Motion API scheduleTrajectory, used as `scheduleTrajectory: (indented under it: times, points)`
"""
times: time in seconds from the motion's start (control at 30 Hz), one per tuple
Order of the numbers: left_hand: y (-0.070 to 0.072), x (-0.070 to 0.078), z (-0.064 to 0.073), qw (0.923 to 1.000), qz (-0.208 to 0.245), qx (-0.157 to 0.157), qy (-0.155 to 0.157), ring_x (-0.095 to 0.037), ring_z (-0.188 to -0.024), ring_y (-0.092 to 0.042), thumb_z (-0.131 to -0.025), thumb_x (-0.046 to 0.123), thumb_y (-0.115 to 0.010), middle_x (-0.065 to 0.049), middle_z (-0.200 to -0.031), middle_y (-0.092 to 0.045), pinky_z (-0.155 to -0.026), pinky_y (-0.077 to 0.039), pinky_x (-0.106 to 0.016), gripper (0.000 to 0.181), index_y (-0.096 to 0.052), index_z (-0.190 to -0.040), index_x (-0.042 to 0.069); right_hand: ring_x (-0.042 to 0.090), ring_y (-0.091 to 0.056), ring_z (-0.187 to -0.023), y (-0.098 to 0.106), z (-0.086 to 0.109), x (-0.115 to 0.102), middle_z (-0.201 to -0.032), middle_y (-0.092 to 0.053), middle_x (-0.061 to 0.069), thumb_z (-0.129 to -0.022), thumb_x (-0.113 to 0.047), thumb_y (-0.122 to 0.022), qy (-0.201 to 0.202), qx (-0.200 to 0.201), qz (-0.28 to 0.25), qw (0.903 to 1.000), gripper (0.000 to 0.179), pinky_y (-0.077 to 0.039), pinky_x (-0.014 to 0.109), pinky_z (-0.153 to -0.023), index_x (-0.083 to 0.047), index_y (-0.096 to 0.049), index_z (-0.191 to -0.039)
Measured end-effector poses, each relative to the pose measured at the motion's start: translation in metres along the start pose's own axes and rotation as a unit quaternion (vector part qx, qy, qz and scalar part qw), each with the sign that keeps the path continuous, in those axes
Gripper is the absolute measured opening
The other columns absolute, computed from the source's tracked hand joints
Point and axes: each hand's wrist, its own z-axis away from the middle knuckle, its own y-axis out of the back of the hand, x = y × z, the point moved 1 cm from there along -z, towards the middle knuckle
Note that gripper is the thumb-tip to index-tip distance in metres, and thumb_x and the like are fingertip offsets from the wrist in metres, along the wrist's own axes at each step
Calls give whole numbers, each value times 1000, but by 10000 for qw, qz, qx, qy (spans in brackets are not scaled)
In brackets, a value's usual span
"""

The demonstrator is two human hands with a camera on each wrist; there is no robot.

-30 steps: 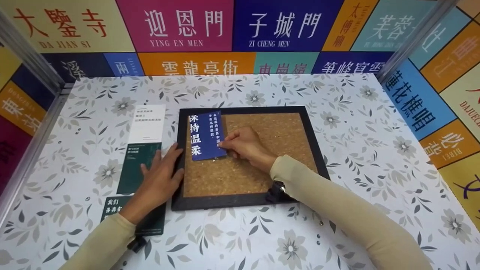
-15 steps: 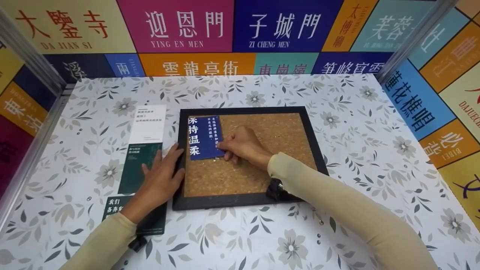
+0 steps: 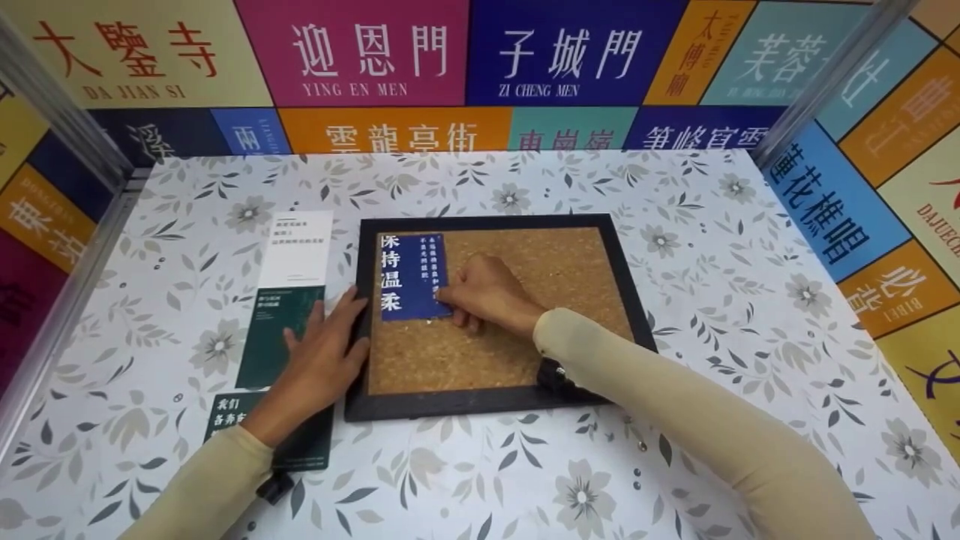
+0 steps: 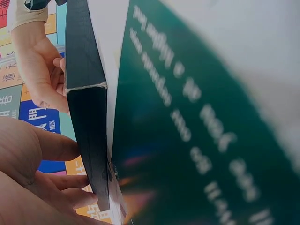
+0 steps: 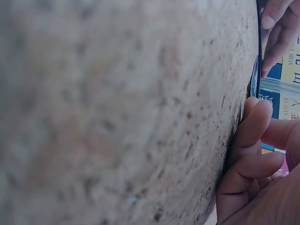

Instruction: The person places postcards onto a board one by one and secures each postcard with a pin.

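Note:
A black-framed cork board lies flat on the table. On its upper left part is a blue card with white characters, nearly square with the frame. My right hand pinches the card's right edge between thumb and forefinger, the other fingers curled against the cork, as the right wrist view also shows. My left hand has its fingers spread, the fingertips touching the frame's left side. Beneath this hand are dark green cards, one partly covered by it; lettering on another green card fills the left wrist view.
A white card lies above the green ones, left of the board. Another green card lies at the front left, partly under the forearm. The floral-patterned tablecloth surrounds everything. Colourful printed panels stand behind the table and at its sides.
The blue card has turned from a slight tilt to nearly straight, its top edge shifting down, and moved left and then slightly back right with my right hand. My left hand stays against the frame.

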Motion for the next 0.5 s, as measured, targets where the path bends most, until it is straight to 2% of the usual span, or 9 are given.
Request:
scheduleTrajectory:
  times: [0.5]
  points:
    - [0,4,1,9996,-282,2,11,-59,-164,-2,-114,14,-53,-16,-183,-19,-115,9,-91,60,-35,-170,2,16,-66,-47,2,2,2,-64,-75,10,-103,-19,-77,415,-172,230,9987,33,-60,31,-49,-1,-76,-75]
